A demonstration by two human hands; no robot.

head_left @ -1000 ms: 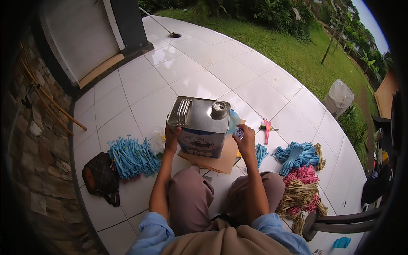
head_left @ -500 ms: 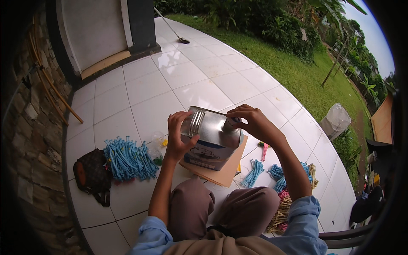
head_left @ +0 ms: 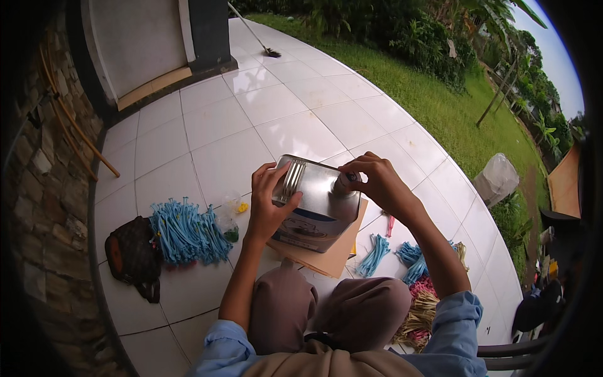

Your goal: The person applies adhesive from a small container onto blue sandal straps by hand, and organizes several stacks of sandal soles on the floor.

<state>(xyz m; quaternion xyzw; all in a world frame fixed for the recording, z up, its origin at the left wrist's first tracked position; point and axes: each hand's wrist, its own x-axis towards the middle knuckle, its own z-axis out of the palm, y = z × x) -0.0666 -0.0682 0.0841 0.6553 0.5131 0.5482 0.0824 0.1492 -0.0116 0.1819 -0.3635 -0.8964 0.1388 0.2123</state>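
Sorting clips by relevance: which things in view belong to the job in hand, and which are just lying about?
In use:
metal can, left fingers on it
cap, held by the right fingers
perhaps the brown board beneath

Apparently lying about:
heap of blue strips
dark bag beside it
broom

Tilted silver-topped tin [head_left: 314, 204], cap [head_left: 343, 180] at spout [head_left: 339, 190]

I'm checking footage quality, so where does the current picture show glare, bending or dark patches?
Head view: pale reflections on the floor, a highlight atop the metal tin; head view: the floor's edge along the grass bows outward; head view: corners go black, clutter at far right is dim.
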